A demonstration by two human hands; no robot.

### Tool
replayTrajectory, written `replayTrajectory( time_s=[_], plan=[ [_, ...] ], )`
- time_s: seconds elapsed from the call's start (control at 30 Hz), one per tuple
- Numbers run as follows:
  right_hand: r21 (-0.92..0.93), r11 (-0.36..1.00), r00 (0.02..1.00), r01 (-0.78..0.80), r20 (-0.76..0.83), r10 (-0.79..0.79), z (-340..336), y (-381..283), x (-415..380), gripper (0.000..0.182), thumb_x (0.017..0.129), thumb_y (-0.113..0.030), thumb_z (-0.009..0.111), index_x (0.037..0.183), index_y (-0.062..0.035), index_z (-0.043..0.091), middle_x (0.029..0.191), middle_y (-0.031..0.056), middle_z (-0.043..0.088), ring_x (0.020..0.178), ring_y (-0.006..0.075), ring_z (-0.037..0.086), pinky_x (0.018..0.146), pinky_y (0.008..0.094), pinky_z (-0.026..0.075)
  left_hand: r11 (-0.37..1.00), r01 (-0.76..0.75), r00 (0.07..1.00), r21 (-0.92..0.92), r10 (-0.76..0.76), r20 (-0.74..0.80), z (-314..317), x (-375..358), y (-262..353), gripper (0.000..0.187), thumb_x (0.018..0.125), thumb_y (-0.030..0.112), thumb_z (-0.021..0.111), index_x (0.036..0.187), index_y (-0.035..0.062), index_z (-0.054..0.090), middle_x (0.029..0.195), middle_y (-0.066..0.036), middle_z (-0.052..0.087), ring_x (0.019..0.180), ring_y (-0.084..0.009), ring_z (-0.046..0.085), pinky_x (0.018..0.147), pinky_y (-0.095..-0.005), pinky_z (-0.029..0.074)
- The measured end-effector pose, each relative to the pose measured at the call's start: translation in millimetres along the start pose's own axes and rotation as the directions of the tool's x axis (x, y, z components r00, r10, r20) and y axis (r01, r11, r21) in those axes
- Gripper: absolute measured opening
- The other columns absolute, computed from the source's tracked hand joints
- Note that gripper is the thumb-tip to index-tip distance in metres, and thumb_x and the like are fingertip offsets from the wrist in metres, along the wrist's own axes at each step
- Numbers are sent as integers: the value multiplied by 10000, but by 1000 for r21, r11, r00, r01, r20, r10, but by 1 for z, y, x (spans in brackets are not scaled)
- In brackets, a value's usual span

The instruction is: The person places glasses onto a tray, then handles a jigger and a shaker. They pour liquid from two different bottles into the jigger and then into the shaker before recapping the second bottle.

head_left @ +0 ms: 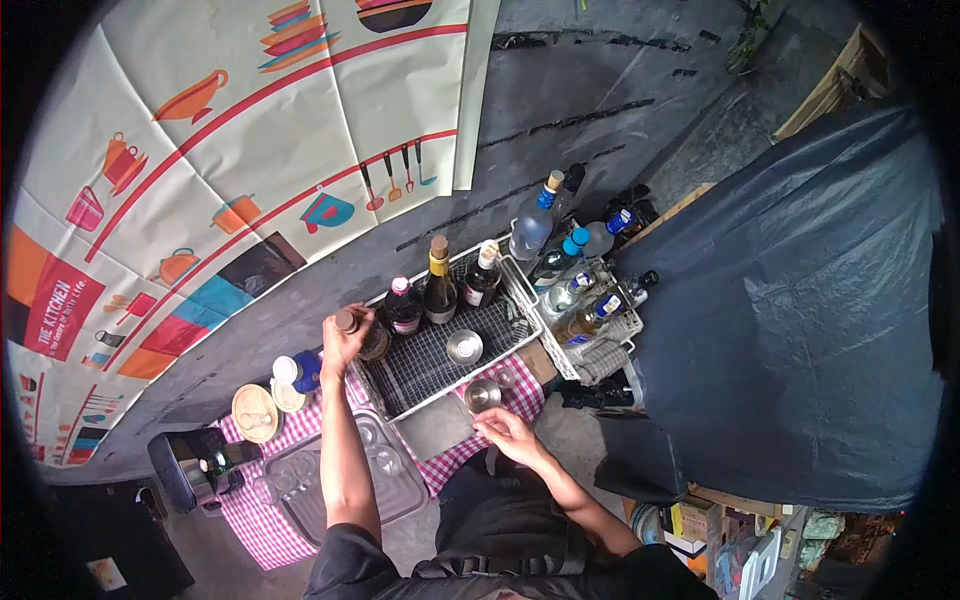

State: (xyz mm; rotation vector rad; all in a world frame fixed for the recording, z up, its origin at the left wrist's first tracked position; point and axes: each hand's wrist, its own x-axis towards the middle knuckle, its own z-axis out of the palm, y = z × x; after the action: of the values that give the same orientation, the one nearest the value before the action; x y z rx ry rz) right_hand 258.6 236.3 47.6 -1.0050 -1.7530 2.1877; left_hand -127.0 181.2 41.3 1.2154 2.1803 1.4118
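My left hand (pixel 345 338) is closed round the upper part of a dark bottle (pixel 374 342) at the left end of a white basket (pixel 392 413) lined with checked cloth. My right hand (pixel 503 434) is beside a metal cup (pixel 482 396) near the basket's front edge; its fingertips are close to the cup's lower rim, and whether they touch it I cannot tell. Another metal bowl (pixel 464 347) sits on the checked cloth. Behind it stand a red-capped bottle (pixel 403 306), a corked bottle with a yellow neck (pixel 440 282) and a white-capped bottle (pixel 482 275).
A second basket (pixel 632 330) at the right holds several bottles. A grey tray (pixel 408 500) with glasses lies on the pink checked tablecloth (pixel 255 520). Farther left are a round wooden lid (pixel 256 413), a blue container (pixel 309 371) and a black appliance (pixel 178 470).
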Motion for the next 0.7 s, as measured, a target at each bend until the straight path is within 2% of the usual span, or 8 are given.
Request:
replayTrajectory(
  time_s=[0.07,0.17,0.23,0.4,0.53,0.6,0.63,0.7],
  plan=[
    [-35,999,999,-33,8,33,-1,-2,0,218,1018,-179,627,1172,-23,619,1067,53,712,1014,123,666,897,262,520,1000,-20,1000,0,20,-4,1,-1,0,173,874,126,737,937,-35,724,921,-116,751,892,-176,699,835,-319,533],
    [-16,999,999,-39,10,39,-3,-4,-1,205,1020,-170,622,1164,-23,618,1066,55,707,1018,124,665,897,257,517,988,-121,991,97,127,-52,1,-2,2,184,855,117,762,962,-29,728,1001,-124,749,957,-183,692,881,-320,526],
    [-12,1000,1000,-15,2,15,-4,1,-1,201,1020,-167,622,1160,-23,617,1067,59,705,1016,123,664,897,257,516,999,46,997,-16,-47,-68,0,-6,5,208,833,106,788,981,-27,727,1068,-119,740,1036,-193,677,933,-327,512],
    [35,997,998,62,-28,-61,-5,9,-1,188,1009,-164,638,1136,-28,613,988,0,658,891,82,642,796,244,523,987,98,981,-126,-117,-152,-3,-23,19,552,753,171,869,1222,-8,640,1163,-162,711,1088,-271,678,998,-381,494],
    [92,994,998,52,-49,-48,-13,-1,-7,166,1013,-144,628,1105,-8,649,979,1,665,886,88,652,774,251,533,995,104,940,4,-96,-328,-4,-56,37,865,754,160,873,1474,28,412,1372,-210,570,1292,-312,543,1121,-426,389],
    [117,953,953,280,-150,-262,-11,-5,-10,155,967,-130,691,983,24,704,926,49,696,849,113,676,723,254,536,995,103,890,9,-88,-446,3,-78,59,701,828,162,816,1421,22,470,1308,-202,604,1230,-288,578,1072,-405,424],
    [120,951,953,283,-150,-264,-13,-15,-15,155,967,-130,691,983,24,704,926,49,696,849,113,676,723,254,536,989,146,854,22,-115,-507,8,-90,65,592,861,156,786,1370,15,520,1260,-186,630,1183,-272,602,1035,-391,450],
    [-416,732,781,540,-76,-619,-24,-49,-27,120,905,-34,708,808,36,709,803,87,693,747,145,684,624,273,511,988,127,837,89,-59,-543,23,-115,82,281,912,144,731,1133,2,634,1052,-129,682,965,-207,644,870,-342,501]
  ],
)
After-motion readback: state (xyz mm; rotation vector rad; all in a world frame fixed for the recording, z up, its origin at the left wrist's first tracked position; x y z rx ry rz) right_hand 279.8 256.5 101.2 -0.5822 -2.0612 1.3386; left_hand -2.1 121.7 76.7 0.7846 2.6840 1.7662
